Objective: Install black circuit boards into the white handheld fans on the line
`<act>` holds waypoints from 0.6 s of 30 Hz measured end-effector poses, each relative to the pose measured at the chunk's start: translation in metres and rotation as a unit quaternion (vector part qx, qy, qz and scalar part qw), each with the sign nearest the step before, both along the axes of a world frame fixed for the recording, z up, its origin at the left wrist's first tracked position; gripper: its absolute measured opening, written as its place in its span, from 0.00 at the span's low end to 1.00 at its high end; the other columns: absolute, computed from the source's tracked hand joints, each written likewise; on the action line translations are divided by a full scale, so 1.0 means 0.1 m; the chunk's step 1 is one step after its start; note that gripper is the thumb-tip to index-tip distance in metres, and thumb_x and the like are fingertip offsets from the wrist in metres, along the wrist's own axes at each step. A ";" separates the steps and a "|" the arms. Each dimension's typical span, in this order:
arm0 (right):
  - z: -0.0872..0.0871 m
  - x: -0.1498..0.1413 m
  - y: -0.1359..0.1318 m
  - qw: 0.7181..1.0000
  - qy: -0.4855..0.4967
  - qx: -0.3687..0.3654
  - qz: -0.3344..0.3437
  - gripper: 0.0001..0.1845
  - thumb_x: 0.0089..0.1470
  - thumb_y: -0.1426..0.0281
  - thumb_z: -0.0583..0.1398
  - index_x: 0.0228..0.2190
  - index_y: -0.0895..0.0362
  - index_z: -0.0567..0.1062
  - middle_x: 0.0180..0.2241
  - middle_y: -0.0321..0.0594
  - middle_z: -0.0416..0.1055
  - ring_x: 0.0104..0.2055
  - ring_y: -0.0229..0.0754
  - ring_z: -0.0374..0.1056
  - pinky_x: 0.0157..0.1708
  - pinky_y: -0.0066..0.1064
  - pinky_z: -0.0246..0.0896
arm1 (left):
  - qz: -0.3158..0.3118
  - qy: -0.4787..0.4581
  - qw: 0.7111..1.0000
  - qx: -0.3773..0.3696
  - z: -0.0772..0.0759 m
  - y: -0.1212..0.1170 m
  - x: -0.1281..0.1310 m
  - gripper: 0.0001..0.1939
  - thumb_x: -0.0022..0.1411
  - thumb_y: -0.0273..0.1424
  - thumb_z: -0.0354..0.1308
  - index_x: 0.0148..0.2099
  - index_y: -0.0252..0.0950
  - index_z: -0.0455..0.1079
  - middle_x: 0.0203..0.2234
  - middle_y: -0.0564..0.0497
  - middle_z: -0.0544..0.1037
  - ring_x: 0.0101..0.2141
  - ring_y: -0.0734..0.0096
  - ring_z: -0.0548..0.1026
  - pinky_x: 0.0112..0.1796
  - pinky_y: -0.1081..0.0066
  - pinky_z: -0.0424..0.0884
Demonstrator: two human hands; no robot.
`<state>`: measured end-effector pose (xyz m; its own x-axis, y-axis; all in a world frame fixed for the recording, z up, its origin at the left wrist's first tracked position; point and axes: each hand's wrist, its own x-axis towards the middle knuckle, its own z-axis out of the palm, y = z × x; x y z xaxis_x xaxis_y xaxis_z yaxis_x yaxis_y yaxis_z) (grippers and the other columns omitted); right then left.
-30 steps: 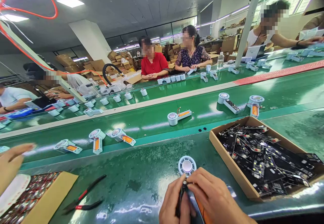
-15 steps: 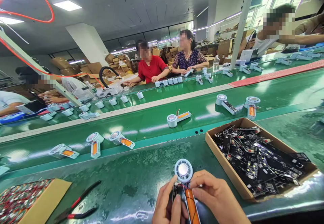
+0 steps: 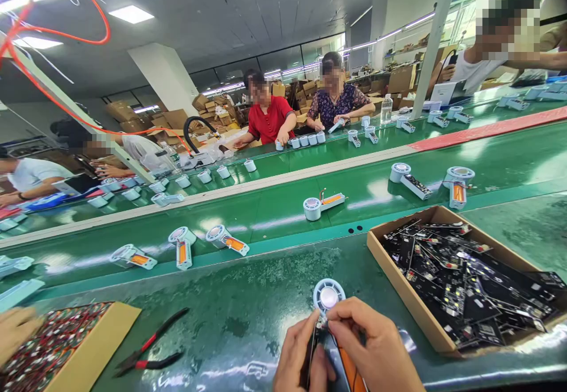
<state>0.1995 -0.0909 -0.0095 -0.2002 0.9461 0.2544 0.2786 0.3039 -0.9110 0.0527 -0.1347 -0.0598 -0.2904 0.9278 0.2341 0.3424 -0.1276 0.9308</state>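
A light-blue handheld fan body (image 3: 328, 295) lies in front of me, its round head pointing away and an orange battery (image 3: 352, 371) in its open handle. My left hand (image 3: 299, 353) is closed around a narrow black circuit board (image 3: 315, 342), held along the left side of the handle. At the neck, between head and handle, the thumb and forefinger of my right hand (image 3: 376, 342) are pinched together. Whatever sits between those fingertips is too small and covered to make out. Part of the handle is hidden behind my hands.
A cardboard box of black circuit boards (image 3: 469, 286) is at right. Red-handled pliers (image 3: 150, 345) lie left, beside a box of small wired parts (image 3: 71, 345) with another person's hand (image 3: 15, 333) over it. A green conveyor (image 3: 266, 218) carries fan bodies; co-workers sit across.
My right fingers have moved inward to the fan's neck and pinched together. Another person's hand has come into view at the left box. The whole view has shifted slightly.
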 end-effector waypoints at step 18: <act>-0.08 -0.06 0.01 0.965 -0.132 0.227 0.020 0.10 0.65 0.80 0.51 0.37 0.55 0.68 0.32 0.40 0.71 0.32 0.39 0.70 0.34 0.28 0.68 | 0.017 0.169 0.979 0.110 0.12 0.00 0.02 0.18 0.72 0.29 0.49 0.59 0.43 0.72 0.46 0.45 0.80 0.44 0.66 0.81 0.44 0.72 0.78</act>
<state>0.1931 -0.0896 -0.0172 -0.3484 0.7400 0.5754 0.4630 0.6696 -0.5807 0.0544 -0.1344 -0.0481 -0.1925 0.8349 0.5156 0.6336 -0.2955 0.7150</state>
